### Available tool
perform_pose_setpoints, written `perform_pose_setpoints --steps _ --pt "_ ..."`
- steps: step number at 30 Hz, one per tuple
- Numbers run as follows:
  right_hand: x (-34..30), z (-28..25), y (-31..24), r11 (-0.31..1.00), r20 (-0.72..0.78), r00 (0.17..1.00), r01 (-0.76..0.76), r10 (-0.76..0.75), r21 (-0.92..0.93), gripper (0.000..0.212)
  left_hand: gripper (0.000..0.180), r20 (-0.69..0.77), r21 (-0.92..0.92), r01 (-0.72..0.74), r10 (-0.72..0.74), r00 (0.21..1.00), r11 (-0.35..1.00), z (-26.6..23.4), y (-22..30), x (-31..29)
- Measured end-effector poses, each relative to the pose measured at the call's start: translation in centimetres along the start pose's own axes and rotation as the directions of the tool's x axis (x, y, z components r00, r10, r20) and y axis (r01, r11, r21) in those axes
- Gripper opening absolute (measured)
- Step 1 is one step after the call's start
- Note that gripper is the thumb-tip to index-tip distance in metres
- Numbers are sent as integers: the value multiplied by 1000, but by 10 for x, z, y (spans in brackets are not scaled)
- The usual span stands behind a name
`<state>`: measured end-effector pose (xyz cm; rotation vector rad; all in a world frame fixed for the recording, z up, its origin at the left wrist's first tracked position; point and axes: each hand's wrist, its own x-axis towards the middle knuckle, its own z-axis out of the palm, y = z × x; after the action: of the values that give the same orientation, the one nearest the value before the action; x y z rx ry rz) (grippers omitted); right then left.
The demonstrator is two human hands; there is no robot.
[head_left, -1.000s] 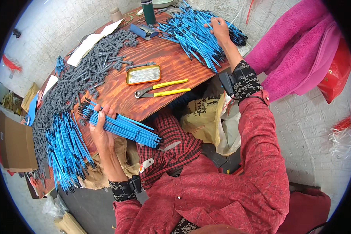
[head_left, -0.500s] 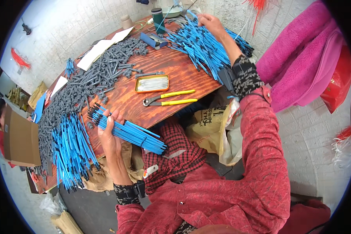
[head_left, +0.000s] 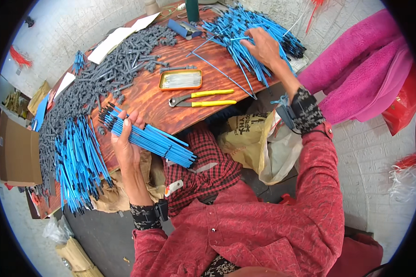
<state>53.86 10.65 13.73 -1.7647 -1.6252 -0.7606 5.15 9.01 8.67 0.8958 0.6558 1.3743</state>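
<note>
My left hand (head_left: 126,134) is closed around a bundle of thin blue rods (head_left: 159,145) with black tips, tilted over the table's near edge and my lap. A dark band circles the bundle towards its lower right end. My right hand (head_left: 265,47) is at the near side of a large pile of similar blue rods (head_left: 245,27) at the back right. From its pinched fingertips a thin light-blue strand (head_left: 238,39) sticks out leftward. A long, bent blue strand (head_left: 224,74) lies across the wood just left of that hand.
Dark grey plastic pieces (head_left: 92,83) cover the table's left side. More blue rods (head_left: 78,161) hang over the left edge. Yellow-handled pliers (head_left: 203,98) and a small tin (head_left: 180,80) lie mid-table. A pink fleece (head_left: 356,55) hangs at right; a yellowish sack (head_left: 245,143) stands below.
My right hand has come nearer and slightly right, lower over the blue pile. A bent blue strand now lies on the table beside it. The left hand keeps its bundle.
</note>
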Motion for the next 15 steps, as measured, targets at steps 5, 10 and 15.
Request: perform_pose_setpoints --steps 5,10,15 --pt "-51 -45 -37 1000 553 833 15 0 -21 45 43 -3 17 8 -8 1000 1000 3 1 2" --pt "-82 -36 -45 994 654 756 55 17 -90 49 44 -12 9 13 -13 1000 1000 4 0 0" --pt "-88 -19 -41 992 486 869 -122 95 24 40 45 -10 -3 5 -5 1000 1000 2 -2 0"
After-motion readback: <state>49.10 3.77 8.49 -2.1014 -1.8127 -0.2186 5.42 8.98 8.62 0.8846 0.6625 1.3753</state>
